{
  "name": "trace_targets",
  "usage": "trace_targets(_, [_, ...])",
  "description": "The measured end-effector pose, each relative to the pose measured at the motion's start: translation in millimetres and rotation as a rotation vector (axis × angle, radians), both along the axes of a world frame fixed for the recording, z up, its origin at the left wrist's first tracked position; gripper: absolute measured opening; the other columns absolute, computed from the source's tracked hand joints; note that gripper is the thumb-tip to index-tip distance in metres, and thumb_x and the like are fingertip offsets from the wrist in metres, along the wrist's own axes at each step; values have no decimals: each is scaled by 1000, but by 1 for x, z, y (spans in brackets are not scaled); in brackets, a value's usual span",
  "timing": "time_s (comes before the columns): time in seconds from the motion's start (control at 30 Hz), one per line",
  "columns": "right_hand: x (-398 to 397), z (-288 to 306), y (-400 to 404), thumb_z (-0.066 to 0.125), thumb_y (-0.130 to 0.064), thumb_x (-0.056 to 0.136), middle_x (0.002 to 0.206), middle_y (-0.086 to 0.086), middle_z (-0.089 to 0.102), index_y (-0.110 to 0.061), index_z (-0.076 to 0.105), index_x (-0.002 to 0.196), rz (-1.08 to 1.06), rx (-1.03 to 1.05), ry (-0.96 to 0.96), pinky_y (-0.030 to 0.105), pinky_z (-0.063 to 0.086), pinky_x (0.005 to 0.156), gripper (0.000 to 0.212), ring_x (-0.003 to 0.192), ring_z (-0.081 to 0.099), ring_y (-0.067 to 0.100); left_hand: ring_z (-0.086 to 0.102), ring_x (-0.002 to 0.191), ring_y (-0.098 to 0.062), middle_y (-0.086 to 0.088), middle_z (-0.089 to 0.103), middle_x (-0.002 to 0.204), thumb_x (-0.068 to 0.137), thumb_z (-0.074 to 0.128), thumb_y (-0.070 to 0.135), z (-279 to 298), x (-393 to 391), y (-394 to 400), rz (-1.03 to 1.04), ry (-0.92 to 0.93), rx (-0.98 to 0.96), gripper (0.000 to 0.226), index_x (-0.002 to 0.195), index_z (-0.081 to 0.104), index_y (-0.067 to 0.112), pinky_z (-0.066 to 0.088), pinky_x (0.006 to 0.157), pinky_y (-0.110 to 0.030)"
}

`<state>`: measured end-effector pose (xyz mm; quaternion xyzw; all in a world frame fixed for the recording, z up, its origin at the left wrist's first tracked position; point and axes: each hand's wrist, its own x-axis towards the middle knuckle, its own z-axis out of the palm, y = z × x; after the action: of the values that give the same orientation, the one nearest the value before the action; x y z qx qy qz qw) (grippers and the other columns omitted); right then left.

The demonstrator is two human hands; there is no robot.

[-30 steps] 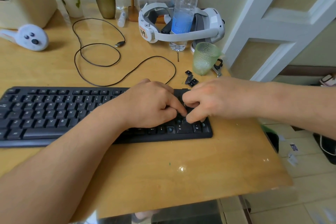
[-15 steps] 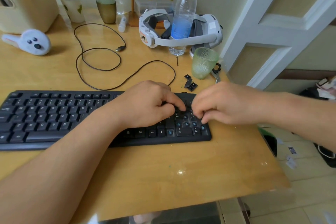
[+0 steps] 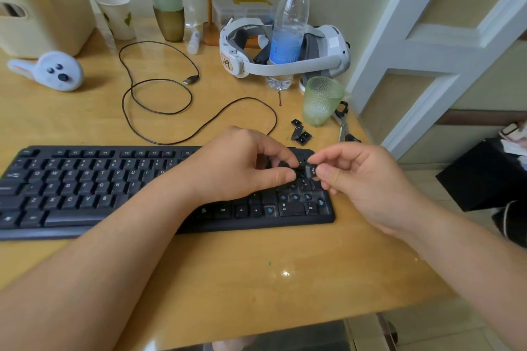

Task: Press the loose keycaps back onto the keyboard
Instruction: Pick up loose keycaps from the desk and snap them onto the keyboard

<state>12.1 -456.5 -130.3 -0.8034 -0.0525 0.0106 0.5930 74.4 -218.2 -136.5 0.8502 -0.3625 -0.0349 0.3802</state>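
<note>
A black keyboard [image 3: 85, 188] lies across the wooden desk. Several keys at its right end are bare, showing blue stems [image 3: 295, 197]. My right hand [image 3: 362, 182] pinches a black keycap [image 3: 310, 171] between thumb and forefinger just above the number pad. My left hand [image 3: 245, 165] rests over the pad's left part with its fingers curled; its thumb and forefinger close on something dark that I cannot make out. Three loose keycaps [image 3: 300, 134] lie on the desk behind the keyboard's right corner.
A green tumbler [image 3: 320, 100], scissors [image 3: 342, 125], a water bottle [image 3: 288, 25] and a white headset [image 3: 285, 51] stand behind the keycaps. A black cable [image 3: 159, 94] loops at mid desk. The desk's right edge [image 3: 399, 208] runs close to my right hand.
My right hand has lifted off the number pad and turned palm-up, and now holds a keycap. My left hand has stayed over the pad.
</note>
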Motion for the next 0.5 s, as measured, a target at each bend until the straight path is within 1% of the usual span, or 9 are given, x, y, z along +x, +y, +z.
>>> trace_targets(0.1, [-2, -2, 9, 69, 1, 93, 74, -2, 72, -14, 76, 101, -11, 43, 18, 21, 52, 63, 19, 69, 62, 12, 65, 81, -7, 16, 72, 87, 89, 78, 46, 0, -2, -3, -24, -20, -2, 22, 110, 78, 37, 49, 70, -17])
trace_targets(0.2, [-3, -2, 15, 68, 2, 93, 76, 1, 73, -12, 76, 102, -16, 85, 51, 21, 51, 61, 18, 68, 60, 11, 65, 81, -9, 15, 73, 87, 90, 79, 42, 0, -4, -4, -39, -47, -32, 19, 108, 79, 35, 49, 67, -16])
trace_targets(0.3, [-4, -1, 17, 68, 3, 93, 77, 3, 74, -13, 73, 101, -34, 144, 84, 21, 50, 60, 18, 67, 61, 11, 63, 77, -4, 15, 72, 87, 89, 80, 41, 1, -4, -3, -42, -36, -51, 19, 107, 79, 36, 44, 66, -12])
trace_targets(0.37, [-3, 0, 16, 69, 2, 93, 75, 2, 73, -16, 73, 96, -50, 138, 65, 21, 50, 59, 18, 66, 62, 10, 61, 75, -1, 16, 70, 85, 87, 81, 42, 1, -3, -2, -29, -23, -60, 22, 108, 79, 36, 41, 66, -9])
trace_targets(0.5, [-3, 1, 16, 69, 3, 93, 70, -3, 71, -17, 77, 96, -64, 96, 31, 20, 51, 61, 21, 66, 61, 7, 61, 72, -5, 21, 67, 79, 86, 82, 42, 2, -3, -1, -7, 12, -89, 20, 104, 78, 36, 41, 65, -9])
